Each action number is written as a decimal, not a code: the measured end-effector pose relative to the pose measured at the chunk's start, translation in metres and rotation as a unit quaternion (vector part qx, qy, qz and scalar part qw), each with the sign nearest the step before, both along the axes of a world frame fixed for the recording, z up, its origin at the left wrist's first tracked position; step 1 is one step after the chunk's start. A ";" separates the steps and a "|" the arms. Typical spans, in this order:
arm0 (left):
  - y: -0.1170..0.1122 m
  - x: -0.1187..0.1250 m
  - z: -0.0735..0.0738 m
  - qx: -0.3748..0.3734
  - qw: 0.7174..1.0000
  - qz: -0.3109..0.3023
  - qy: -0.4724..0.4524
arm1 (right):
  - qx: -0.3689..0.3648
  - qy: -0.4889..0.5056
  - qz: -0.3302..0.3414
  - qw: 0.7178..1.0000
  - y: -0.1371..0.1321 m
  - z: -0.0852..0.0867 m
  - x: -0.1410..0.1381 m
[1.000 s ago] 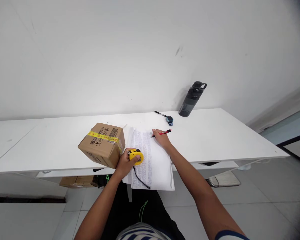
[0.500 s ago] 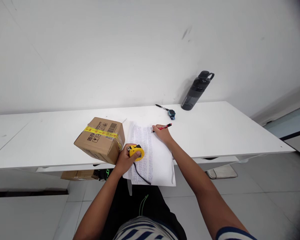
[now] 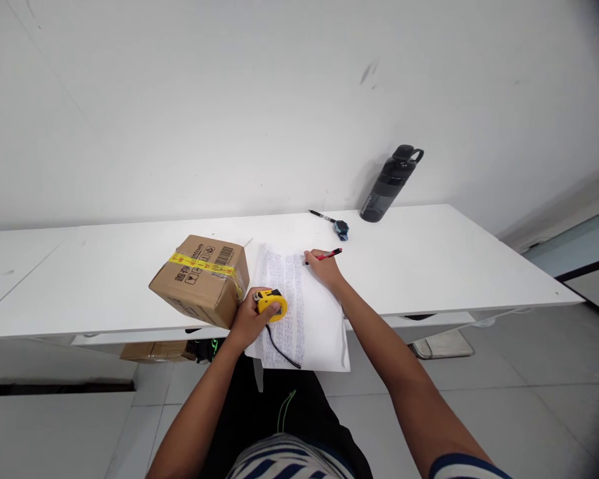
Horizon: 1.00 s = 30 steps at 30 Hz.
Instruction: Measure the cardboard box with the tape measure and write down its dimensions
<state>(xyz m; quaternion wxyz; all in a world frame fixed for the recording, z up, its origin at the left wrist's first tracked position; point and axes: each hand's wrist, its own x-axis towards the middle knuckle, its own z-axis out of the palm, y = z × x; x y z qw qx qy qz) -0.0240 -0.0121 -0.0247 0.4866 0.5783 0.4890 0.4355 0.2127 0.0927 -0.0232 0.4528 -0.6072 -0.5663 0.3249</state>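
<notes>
My left hand [image 3: 249,320] is closed around a yellow tape measure [image 3: 271,303] whose black strap trails toward me over a white sheet of paper [image 3: 317,319]. The sheet carries columns of handwriting and overhangs the front edge of the white table [image 3: 104,279]. My right hand [image 3: 323,268] grips a red pen [image 3: 324,255] with its tip on the upper part of the sheet. A cardboard box [image 3: 199,279] with yellow tape and a barcode label lies just left of my left hand.
A dark water bottle [image 3: 389,182] leans against the wall at the back of the table. A black pen [image 3: 321,215] and a small blue object [image 3: 342,229] lie near it. Another cardboard box [image 3: 152,350] sits on the floor under the table.
Only my view has shifted slightly. Both hands keep their grips, with the pen still on the sheet and the tape measure in the same spot.
</notes>
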 end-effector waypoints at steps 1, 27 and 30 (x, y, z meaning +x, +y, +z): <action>0.000 0.000 0.000 0.001 1.000 0.001 0.000 | 0.001 0.001 -0.001 1.000 0.000 -0.001 0.000; -0.001 0.000 0.001 -0.005 1.000 -0.004 -0.001 | 0.019 0.005 -0.013 1.000 0.000 -0.003 0.002; -0.001 0.000 0.000 0.000 1.000 -0.002 0.000 | 0.020 0.005 -0.022 1.000 0.000 -0.003 0.001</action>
